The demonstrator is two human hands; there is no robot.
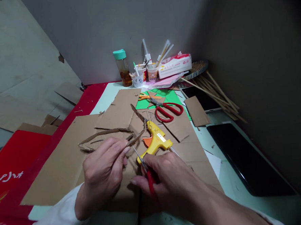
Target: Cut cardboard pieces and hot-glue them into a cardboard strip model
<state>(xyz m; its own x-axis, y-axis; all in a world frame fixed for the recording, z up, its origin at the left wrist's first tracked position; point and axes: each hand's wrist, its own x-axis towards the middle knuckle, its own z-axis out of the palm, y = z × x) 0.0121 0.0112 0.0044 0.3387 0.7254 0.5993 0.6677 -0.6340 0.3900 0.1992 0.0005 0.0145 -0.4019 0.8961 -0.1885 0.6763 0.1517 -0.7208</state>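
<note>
while the left hand [103, 171] pinches a cardboard strip [108, 132], the right hand [167, 177] grips red scissors [146, 170] beside it.

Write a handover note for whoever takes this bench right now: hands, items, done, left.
Left hand: pinching one end of a thin curved cardboard strip, held over the cardboard sheets.
Right hand: grip closed on small red-handled scissors, blades meeting the strip near the left fingertips.
Nearby: yellow glue gun lying just beyond the hands; large red scissors on green paper.
Done: strip is already cut free and bent into a loop.
Left: the cut at the strip end looks unfinished; nothing visibly glued yet.
</note>
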